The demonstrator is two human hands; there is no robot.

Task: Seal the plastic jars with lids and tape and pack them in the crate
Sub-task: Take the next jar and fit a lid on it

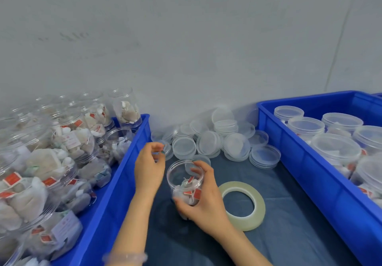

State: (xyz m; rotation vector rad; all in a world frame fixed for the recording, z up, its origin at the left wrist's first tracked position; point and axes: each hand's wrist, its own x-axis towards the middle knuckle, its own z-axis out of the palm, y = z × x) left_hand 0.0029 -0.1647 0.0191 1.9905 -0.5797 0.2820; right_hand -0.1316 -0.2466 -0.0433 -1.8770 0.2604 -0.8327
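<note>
Currently the right hand wraps the jar, lidless, mid-table just beside the left crate. The left hand pinches a lid. Jar judged light, thin-walled and slick: grip the body, not the rim.

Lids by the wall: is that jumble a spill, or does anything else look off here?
The clear lids lie in a loose heap, some stacked, some tilted on edge: untidy, nothing visibly broken. In the left crate, open jars lie tumbled on their sides; the right crate's lidded jars stand upright.
</note>
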